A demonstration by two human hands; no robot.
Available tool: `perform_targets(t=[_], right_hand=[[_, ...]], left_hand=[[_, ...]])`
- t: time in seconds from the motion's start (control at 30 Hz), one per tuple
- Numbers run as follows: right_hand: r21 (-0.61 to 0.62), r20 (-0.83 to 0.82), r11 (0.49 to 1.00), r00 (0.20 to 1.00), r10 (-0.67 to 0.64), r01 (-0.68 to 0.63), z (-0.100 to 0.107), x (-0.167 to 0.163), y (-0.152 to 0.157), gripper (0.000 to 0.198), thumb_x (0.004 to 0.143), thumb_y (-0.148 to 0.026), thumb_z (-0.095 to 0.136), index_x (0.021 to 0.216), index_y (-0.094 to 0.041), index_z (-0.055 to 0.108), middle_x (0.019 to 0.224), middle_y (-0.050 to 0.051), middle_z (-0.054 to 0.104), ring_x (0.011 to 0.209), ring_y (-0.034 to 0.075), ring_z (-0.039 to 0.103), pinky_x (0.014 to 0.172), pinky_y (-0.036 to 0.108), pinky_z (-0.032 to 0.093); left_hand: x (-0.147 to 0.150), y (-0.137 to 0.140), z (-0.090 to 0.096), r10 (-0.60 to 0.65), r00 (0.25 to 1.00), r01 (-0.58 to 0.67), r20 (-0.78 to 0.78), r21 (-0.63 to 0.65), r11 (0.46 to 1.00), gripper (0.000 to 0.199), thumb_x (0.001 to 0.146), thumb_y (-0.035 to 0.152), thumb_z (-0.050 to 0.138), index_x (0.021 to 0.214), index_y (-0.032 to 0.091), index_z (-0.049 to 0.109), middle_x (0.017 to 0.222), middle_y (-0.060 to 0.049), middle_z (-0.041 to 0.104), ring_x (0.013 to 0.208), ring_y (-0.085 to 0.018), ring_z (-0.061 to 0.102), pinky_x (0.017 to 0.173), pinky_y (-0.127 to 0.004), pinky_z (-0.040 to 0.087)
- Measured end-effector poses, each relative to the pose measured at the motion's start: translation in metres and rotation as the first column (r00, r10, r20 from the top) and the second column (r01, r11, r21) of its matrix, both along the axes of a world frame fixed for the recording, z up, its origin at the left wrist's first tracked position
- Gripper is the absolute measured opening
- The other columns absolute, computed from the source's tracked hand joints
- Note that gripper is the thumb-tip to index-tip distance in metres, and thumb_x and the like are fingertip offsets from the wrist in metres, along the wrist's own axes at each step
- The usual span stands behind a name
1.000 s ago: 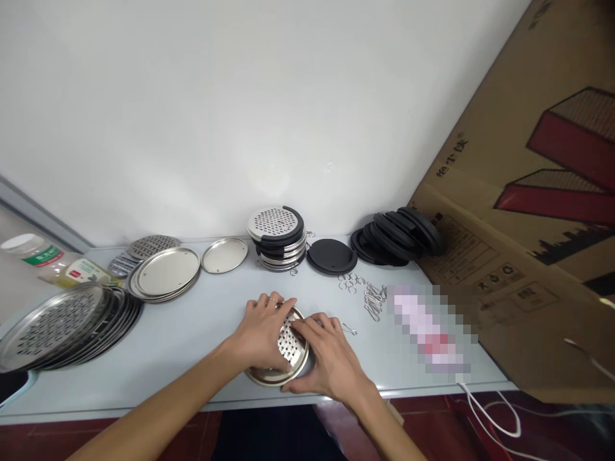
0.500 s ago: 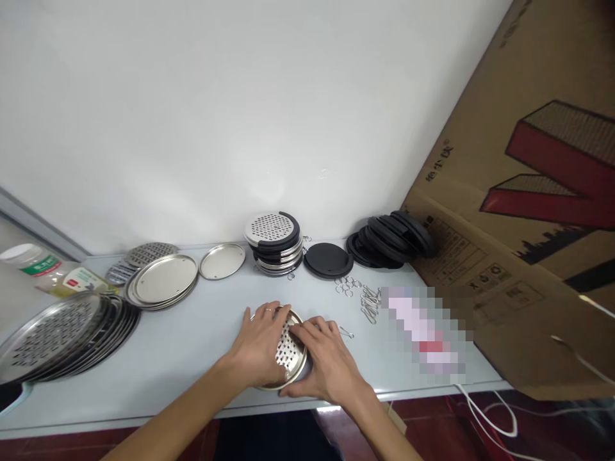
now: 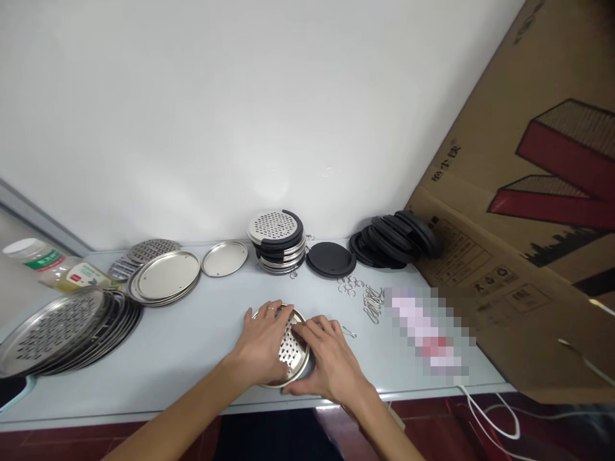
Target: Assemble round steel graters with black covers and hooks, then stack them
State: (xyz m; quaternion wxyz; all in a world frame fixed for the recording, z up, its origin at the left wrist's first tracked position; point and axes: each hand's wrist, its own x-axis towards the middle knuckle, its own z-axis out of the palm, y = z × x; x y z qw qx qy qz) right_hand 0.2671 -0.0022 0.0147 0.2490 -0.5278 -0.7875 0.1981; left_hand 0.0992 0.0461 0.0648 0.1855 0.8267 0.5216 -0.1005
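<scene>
In the head view, we see that little beyond the framing has moved since the picture half a second ago: the scene sits slightly further right, while both hands keep much the same places. We find the perforated metal disc (image 3: 291,346) near the front edge of the table (image 3: 185,358), between the hands. The left hand (image 3: 263,342) grasps it from above, covering its left side; the right hand (image 3: 331,358) grips its right side, fingertips on the holed face and thumb at the near rim. We judge the step to be holding and pressing the disc at its rim; the next move calls for an even grip, with fingertips minded around the holes. A loose wire hook (image 3: 349,331) lies just beyond the right hand. We cannot make out what, if anything, lies under the disc, as the hands hide much of its edge. At the right, a pixelated patch (image 3: 427,336) masks whatever lies there; the carton (image 3: 509,256) and the forearms run out of frame.
</scene>
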Motion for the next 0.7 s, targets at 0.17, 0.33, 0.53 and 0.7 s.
perform_targets(t=[0.17,0.33,0.53,0.7], right_hand=[[0.025,0.011,1.0,1.0,-0.014,0.013,-0.002,-0.001,-0.001,0.089,0.043,-0.061,0.091,0.118,-0.026,0.058,0.115,0.002,0.067,0.103,0.029,0.052,0.094,0.045,0.036],[0.044,0.02,0.997,0.998,-0.061,0.06,-0.005,-0.002,-0.002,0.086,0.046,-0.057,0.092,0.118,-0.025,0.058,0.113,0.004,0.065,0.103,0.029,0.053,0.094,0.046,0.037],[0.072,0.056,0.99,0.991,-0.122,0.117,-0.004,-0.004,-0.003,0.068,0.065,-0.048,0.085,0.122,-0.026,0.055,0.12,0.007,0.06,0.109,0.031,0.051,0.094,0.048,0.039],[0.1,0.084,0.985,0.986,-0.147,0.138,-0.005,-0.004,-0.004,0.052,0.08,-0.039,0.072,0.126,-0.024,0.052,0.126,0.011,0.056,0.113,0.032,0.051,0.096,0.049,0.039]], left_hand=[[-0.002,-0.001,-0.004,0.001,0.998,-0.001,0.059,0.003,1.0,0.11,0.055,0.029,0.073,0.154,0.018,0.026,0.159,-0.017,0.028,0.148,-0.039,0.021,0.116,-0.066,0.012],[-0.017,-0.013,-0.008,0.046,0.978,-0.062,0.205,0.071,0.996,0.097,0.064,0.029,0.067,0.152,0.022,0.028,0.158,-0.014,0.033,0.148,-0.035,0.023,0.117,-0.066,-0.001],[-0.078,-0.012,-0.018,0.222,0.926,-0.313,0.304,0.293,0.903,0.068,0.082,0.042,0.058,0.143,0.023,0.038,0.147,-0.013,0.048,0.138,-0.031,0.04,0.118,-0.06,0.012],[-0.149,-0.004,-0.026,0.327,0.902,-0.426,0.282,0.463,0.777,0.062,0.084,0.049,0.054,0.138,0.02,0.045,0.139,-0.013,0.055,0.13,-0.033,0.049,0.111,-0.054,0.03]])
